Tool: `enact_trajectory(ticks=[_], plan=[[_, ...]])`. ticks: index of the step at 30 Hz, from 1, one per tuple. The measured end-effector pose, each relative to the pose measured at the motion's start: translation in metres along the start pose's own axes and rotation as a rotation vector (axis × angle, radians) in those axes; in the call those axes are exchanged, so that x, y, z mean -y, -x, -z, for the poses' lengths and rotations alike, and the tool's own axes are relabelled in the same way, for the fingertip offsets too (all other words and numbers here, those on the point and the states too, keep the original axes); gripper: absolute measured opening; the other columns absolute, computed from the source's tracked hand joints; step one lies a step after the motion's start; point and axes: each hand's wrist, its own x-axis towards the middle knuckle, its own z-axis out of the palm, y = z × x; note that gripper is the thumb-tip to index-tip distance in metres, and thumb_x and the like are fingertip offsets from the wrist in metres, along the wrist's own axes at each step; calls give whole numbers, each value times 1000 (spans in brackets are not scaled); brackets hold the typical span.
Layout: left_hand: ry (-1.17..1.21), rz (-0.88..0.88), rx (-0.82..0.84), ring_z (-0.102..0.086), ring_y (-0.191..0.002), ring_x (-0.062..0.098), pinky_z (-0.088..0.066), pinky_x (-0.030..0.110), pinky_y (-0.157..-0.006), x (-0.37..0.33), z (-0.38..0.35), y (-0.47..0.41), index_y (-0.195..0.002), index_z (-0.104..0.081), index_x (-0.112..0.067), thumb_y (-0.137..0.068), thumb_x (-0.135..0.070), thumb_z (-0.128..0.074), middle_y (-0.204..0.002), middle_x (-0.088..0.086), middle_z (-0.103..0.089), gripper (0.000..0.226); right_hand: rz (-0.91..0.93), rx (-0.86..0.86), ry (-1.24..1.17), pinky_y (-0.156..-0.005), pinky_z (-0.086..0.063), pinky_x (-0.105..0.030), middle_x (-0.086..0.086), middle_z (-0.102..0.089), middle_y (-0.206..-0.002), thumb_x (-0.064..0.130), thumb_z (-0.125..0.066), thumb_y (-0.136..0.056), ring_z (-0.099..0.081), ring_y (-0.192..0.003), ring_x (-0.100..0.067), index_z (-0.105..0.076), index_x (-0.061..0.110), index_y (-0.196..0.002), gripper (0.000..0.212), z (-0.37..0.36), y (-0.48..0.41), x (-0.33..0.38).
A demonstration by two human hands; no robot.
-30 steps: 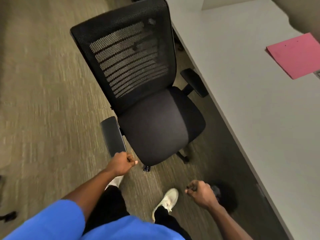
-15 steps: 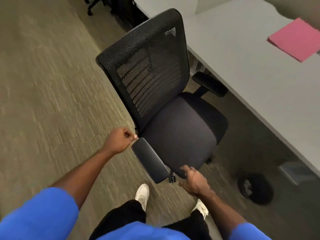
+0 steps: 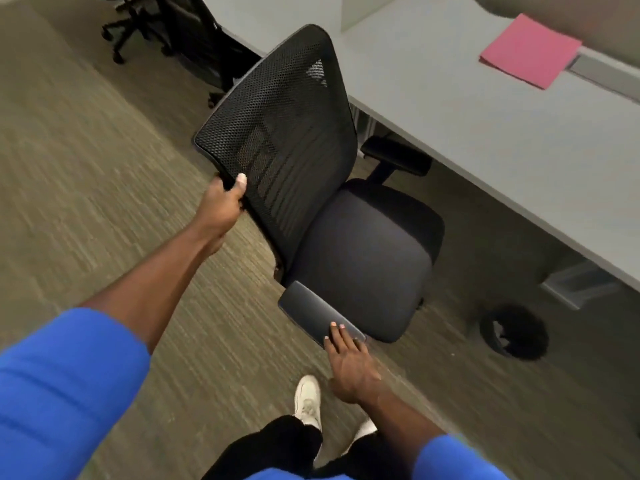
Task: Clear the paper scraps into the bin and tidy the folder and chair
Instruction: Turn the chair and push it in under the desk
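A black office chair (image 3: 360,258) with a mesh backrest stands on the carpet beside the grey desk (image 3: 467,109), its seat facing the desk. My left hand (image 3: 223,202) grips the left edge of the mesh backrest. My right hand (image 3: 349,365) rests its fingers on the end of the near armrest (image 3: 311,311), fingers apart. A pink folder (image 3: 530,53) lies flat on the desk at the far right. A round black bin (image 3: 514,336) sits on the floor under the desk edge, with pale scraps showing inside.
Another black chair (image 3: 180,29) stands at the top left by the desk. A grey desk leg foot (image 3: 578,289) is under the desk near the bin. My white shoes (image 3: 308,400) are on the carpet below the chair. Open carpet lies to the left.
My left hand rose from beside the armrest and took hold of the backrest edge. My right hand moved onto the near armrest. The chair has turned and sits closer to the desk.
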Motion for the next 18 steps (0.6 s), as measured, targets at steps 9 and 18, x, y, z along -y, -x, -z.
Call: enact_trajectory(ticks=[9,18], plan=[[-103,23,141,-60,-130,11,-53,50,-109,11,7,39,-144,-47,-24,-112,-23,-52,-137,-12,-62,32,-84,-43,-120,-132,-19,-53,-8,11,-180,39,-60,-99,7,-168,-28,-9,15,-170,91,-8,27,-25],[-87,103,184,-62,-120,1,-58,42,-104,28,-11,121,-149,-48,-15,-110,-13,-56,-132,-15,-65,40,-240,-91,-201,-130,-28,-50,-17,6,-179,59,-71,-87,2,-167,-37,-13,23,-170,107,-20,59,-64]])
